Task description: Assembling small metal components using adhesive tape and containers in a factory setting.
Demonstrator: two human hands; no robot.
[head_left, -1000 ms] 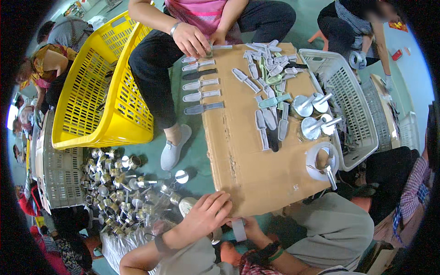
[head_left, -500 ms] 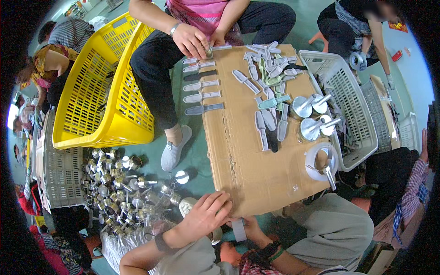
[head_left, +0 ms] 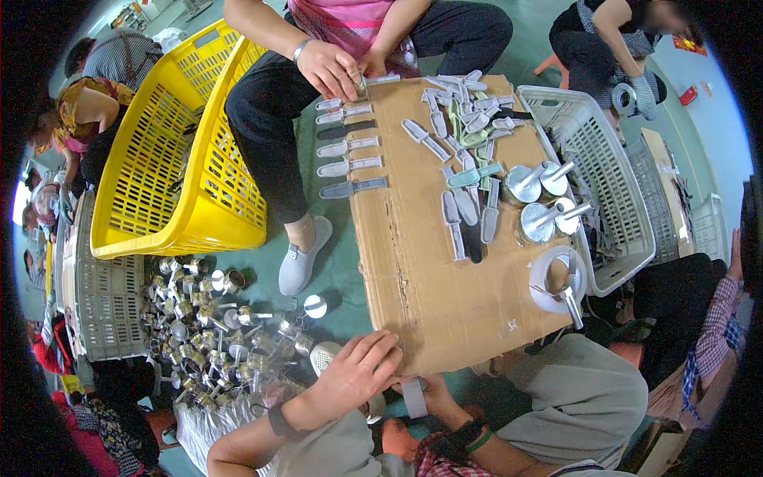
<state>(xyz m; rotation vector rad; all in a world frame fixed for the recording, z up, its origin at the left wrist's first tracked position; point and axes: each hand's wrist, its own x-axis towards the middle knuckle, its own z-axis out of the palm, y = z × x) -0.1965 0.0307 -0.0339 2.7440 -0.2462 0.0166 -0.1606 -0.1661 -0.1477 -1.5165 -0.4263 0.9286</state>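
My left hand (head_left: pixel 362 367) rests on the near left corner of the cardboard sheet (head_left: pixel 469 306), fingers loosely bent over the edge and its thumb hidden. Just below that edge my right hand (head_left: pixel 431 394) is closed around a flat grey strip (head_left: pixel 414 397); the cardboard partly covers its fingers. Grey, dark and green spoon-shaped plastic pieces (head_left: pixel 451 207) lie loosely piled on the sheet. Several more sit in a row at its left edge, sticking out past it. Round metal cups with handles (head_left: pixel 538 223) stand at the right, beyond a roll of clear tape (head_left: pixel 543 290).
Across the cardboard a person's hand (head_left: pixel 330 70) holds a small metal cup. A yellow basket (head_left: pixel 226 187) stands left, above a heap of metal cups (head_left: pixel 226 330) on the floor. A white crate (head_left: pixel 636 219) borders the sheet's right side. Other people sit around.
At the far right, a co-worker's gloved hand has moved in beside the tape roll they hold. My hands and the pieces on the cardboard look unmoved.
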